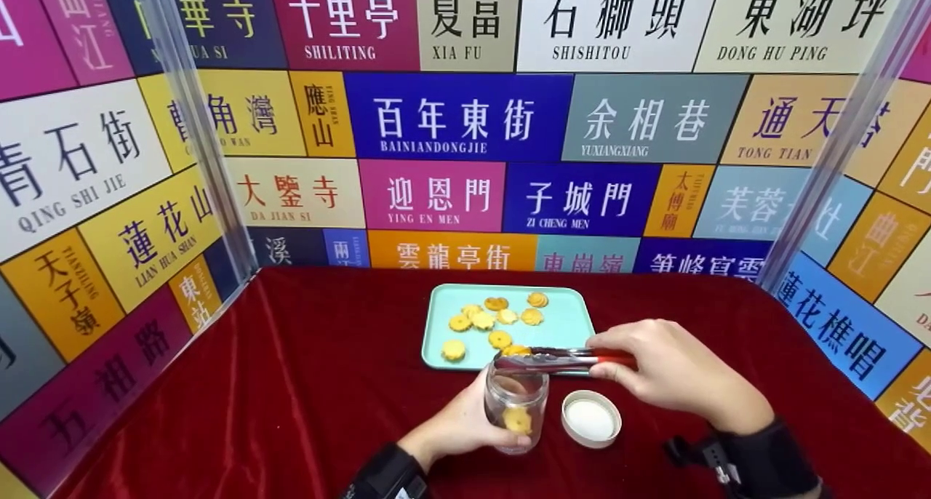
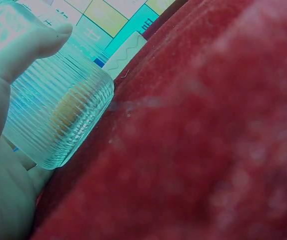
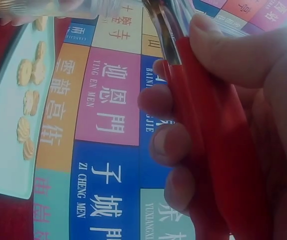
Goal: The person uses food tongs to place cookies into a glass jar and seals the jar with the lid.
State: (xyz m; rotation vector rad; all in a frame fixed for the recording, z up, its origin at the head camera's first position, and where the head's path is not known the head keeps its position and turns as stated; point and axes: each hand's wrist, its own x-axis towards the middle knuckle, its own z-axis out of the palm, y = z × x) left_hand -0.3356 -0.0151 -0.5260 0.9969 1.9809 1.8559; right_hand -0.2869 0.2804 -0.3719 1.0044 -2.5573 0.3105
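My left hand [image 1: 465, 419] grips a clear ribbed glass jar [image 1: 534, 393], its thumb across the near side. Inside, a yellow cookie [image 1: 517, 419] rests low in the jar; the left wrist view shows the jar [image 2: 63, 110] tilted over the red cloth. My right hand [image 1: 665, 364] holds metal tongs [image 1: 564, 359] by their red handles [image 3: 218, 150], fingers curled around them. Their tips reach over the jar's mouth, with another cookie [image 1: 516, 350] at the tips. Beside the jar, a round white-lined lid [image 1: 591, 419] lies on the cloth.
Behind the jar, a pale green tray [image 1: 436, 317] bears several round cookies [image 1: 482, 320]. Red velvet cloth [image 1: 305, 382] covers the table. Panels with printed Chinese signs [image 1: 458, 117] enclose the back and both sides, with clear strips at the corners.
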